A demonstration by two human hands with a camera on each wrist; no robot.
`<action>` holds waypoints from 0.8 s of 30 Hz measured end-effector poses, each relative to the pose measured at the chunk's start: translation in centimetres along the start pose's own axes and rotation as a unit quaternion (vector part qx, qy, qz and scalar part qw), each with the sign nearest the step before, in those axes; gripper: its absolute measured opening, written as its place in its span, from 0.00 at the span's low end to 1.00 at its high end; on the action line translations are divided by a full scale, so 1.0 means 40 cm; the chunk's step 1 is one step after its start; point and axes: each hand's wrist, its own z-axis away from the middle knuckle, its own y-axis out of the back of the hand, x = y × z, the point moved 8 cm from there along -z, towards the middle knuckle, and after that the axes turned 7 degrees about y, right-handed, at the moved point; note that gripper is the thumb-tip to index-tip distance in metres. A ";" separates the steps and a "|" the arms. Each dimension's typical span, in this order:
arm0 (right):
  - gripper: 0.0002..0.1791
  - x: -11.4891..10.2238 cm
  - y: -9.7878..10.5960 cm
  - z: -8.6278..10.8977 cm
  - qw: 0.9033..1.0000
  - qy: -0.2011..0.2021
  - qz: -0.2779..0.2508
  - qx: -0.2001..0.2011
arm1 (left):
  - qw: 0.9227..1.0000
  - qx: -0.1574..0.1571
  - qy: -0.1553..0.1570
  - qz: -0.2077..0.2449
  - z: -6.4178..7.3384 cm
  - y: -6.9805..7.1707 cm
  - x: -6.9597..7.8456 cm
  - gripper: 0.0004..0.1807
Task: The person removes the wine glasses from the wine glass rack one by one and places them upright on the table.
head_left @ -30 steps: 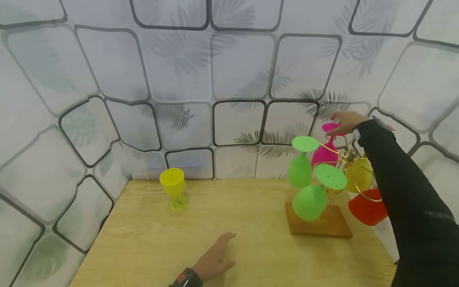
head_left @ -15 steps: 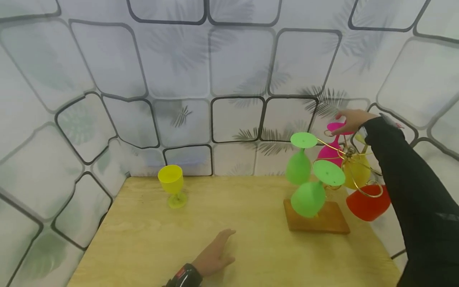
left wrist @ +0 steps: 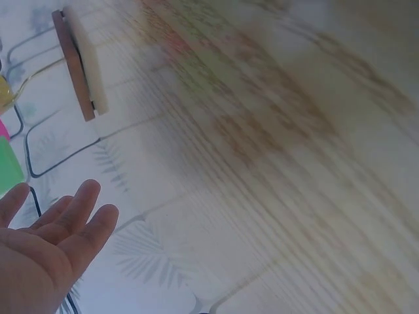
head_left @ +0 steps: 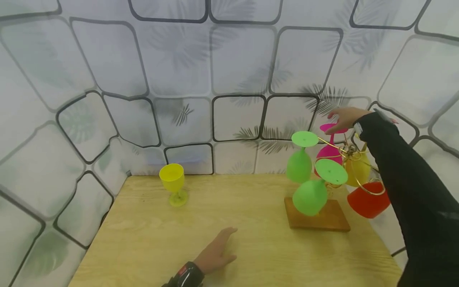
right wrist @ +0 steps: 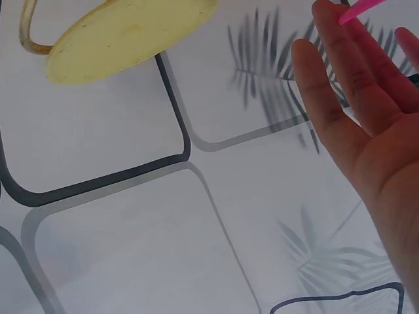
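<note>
My right hand (head_left: pixel 344 118) pinches the foot of an upside-down pink goblet (head_left: pixel 329 153) at the back of a gold wire goblet rack (head_left: pixel 349 153). In the right wrist view, the foot's pink edge (right wrist: pixel 360 9) lies against the fingers. Two green goblets (head_left: pixel 310 198), a yellow goblet (head_left: pixel 357 171) and a red goblet (head_left: pixel 368 200) hang bowl-down around the rack; my right sleeve partly covers the last two. Low over the middle of the table, my left hand (head_left: pixel 215 253) holds nothing, fingers extended and thumb apart.
Another yellow goblet (head_left: pixel 173 178) stands upright at the table's back left. The rack's wooden base (head_left: pixel 335 217) sits on the right of the light wood table (head_left: pixel 236 203). Patterned wall covering (head_left: pixel 240 63) rises behind the table and along both sides.
The pink goblet shifts slightly right with my right hand, then back left. My left hand stays in place. The head view tips slightly.
</note>
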 end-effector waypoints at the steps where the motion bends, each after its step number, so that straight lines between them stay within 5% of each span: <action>1: 0.46 -0.005 0.001 -0.006 1.000 0.003 0.001 -0.001 | 1.000 0.000 0.001 0.002 -0.001 0.000 -0.003 0.39; 9: 0.46 -0.059 0.019 -0.047 1.000 0.019 -0.008 0.014 | 1.000 0.013 -0.024 -0.001 0.002 0.006 -0.010 0.39; 24: 0.40 -0.218 0.040 -0.165 0.997 0.060 -0.023 0.030 | 1.000 0.018 -0.017 0.008 0.023 0.026 -0.021 0.39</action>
